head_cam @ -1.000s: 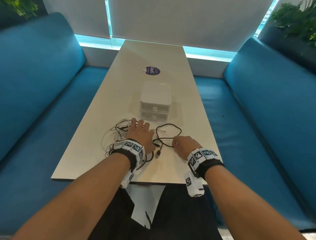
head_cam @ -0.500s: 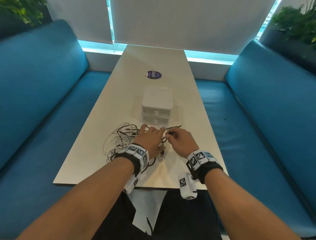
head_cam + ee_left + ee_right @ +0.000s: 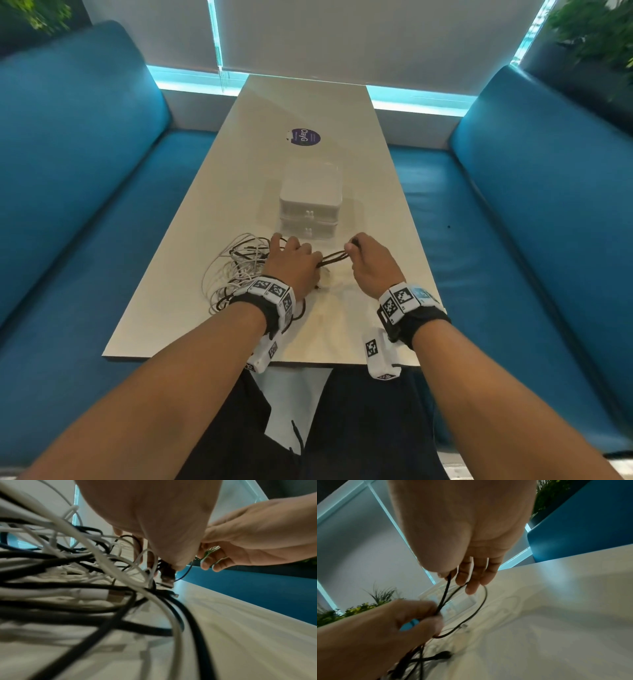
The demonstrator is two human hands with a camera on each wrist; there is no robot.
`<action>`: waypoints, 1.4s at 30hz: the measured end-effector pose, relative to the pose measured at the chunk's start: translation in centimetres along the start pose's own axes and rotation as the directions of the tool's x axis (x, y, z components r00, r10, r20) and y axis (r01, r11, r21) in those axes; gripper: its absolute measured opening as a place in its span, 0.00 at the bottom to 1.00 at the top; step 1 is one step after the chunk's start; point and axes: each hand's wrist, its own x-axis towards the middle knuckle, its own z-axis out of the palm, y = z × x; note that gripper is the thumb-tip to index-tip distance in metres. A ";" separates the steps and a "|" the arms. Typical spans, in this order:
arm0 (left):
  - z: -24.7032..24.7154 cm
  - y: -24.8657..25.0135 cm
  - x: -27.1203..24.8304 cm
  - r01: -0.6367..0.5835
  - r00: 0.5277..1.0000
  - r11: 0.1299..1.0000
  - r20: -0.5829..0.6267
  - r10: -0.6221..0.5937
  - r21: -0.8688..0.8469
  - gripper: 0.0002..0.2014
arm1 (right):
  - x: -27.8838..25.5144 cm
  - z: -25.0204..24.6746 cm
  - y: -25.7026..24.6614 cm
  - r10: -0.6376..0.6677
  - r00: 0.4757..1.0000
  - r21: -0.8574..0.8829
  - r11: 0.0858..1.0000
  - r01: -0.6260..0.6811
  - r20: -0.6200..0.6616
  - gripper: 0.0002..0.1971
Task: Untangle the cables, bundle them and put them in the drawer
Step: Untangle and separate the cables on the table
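A tangle of white and black cables [image 3: 236, 270] lies on the white table [image 3: 308, 102], left of centre near me. My left hand [image 3: 294, 263] sits at the tangle's right edge and grips a doubled black cable [image 3: 334, 257]. My right hand [image 3: 368, 258] pinches the same black cable [image 3: 444, 595] between thumb and forefinger, a short way to the right, so the strands stretch between both hands. In the left wrist view the tangle [image 3: 85, 574] fills the foreground. A white two-drawer box [image 3: 310, 205] stands just beyond my hands, both drawers closed.
A purple round sticker [image 3: 305, 137] lies farther along the table. Blue benches [image 3: 85, 205] run along both sides, with the right bench [image 3: 531, 222] close to the table edge. Green plants [image 3: 599, 37] stand at the back corners.
The right hand moved from the loose black loop toward the left hand, took the black cable, then pulled it rightward. The left hand shifted forward and now holds the same cable.
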 end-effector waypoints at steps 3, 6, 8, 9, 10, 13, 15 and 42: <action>1.2 -1.1 -0.5 0.044 0.999 0.999 0.002 -0.044 0.019 0.16 | 0.2 -1.0 1.4 0.169 0.984 0.117 0.980 -0.162 -0.053 0.14; 1.4 -1.3 -0.3 0.017 1.000 1.000 0.001 -0.017 0.013 0.17 | 0.3 -1.3 1.5 0.201 0.979 0.139 0.971 -0.195 -0.028 0.13; 1.1 -0.8 0.1 -0.018 1.000 1.000 0.005 0.018 0.001 0.17 | 0.0 -0.9 0.5 0.121 0.993 0.169 0.978 -0.120 0.010 0.11; 0.9 -0.6 0.3 -0.035 0.999 0.999 0.003 0.035 0.003 0.17 | -0.2 -0.7 -0.2 0.064 0.998 0.177 0.982 -0.067 0.025 0.10; 0.7 -0.4 0.5 -0.047 0.999 0.999 0.000 0.047 -0.005 0.16 | -0.3 -0.2 -0.9 0.016 0.999 0.184 0.983 -0.021 0.031 0.09; 0.4 -0.2 0.6 -0.056 0.998 0.997 0.030 0.057 -0.050 0.16 | -0.4 0.6 -2.9 -0.019 0.999 0.260 0.965 0.007 0.047 0.10; 0.3 -0.4 0.8 -0.038 0.997 0.994 0.063 0.045 -0.105 0.13 | -0.3 0.7 -3.7 -0.050 0.995 0.269 0.963 0.025 0.088 0.10; -1.4 -2.4 1.2 0.106 0.986 0.869 -0.060 -0.154 -0.484 0.21 | 1.6 -1.4 -2.9 0.276 0.956 0.090 0.954 -0.285 0.097 0.12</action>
